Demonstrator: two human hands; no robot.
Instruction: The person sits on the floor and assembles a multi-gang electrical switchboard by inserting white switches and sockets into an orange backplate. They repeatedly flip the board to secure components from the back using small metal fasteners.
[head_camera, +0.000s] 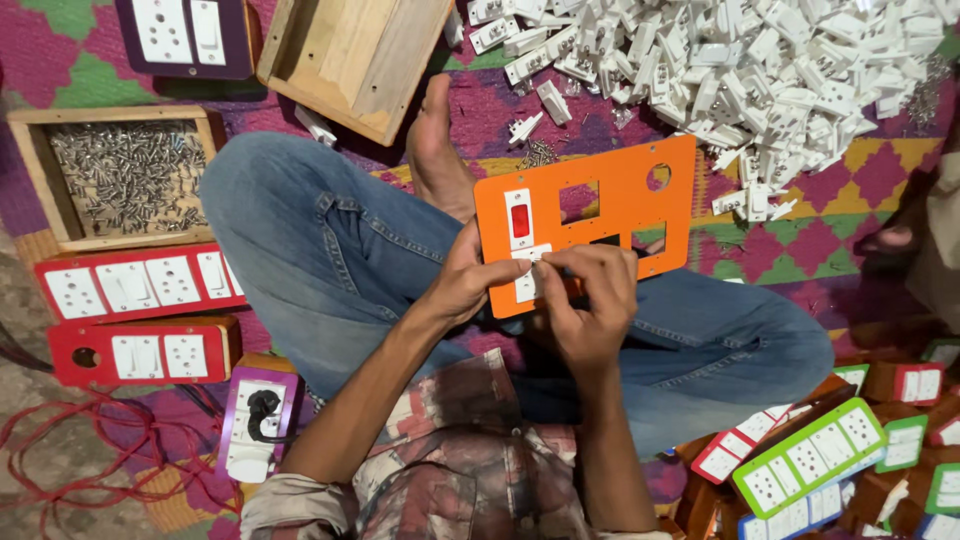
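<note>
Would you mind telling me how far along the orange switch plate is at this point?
Done: the orange plate already carries a white switch with a red rocker in its left slot. In hand: the left hand and right hand press a white module into the plate's lower edge. Left: several cutouts, such as the rectangular one and the round hole, stand empty, with a pile of white parts beyond.

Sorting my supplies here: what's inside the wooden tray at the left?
The wooden tray holds a heap of small silver screws; its bottom beneath them is covered.
</note>
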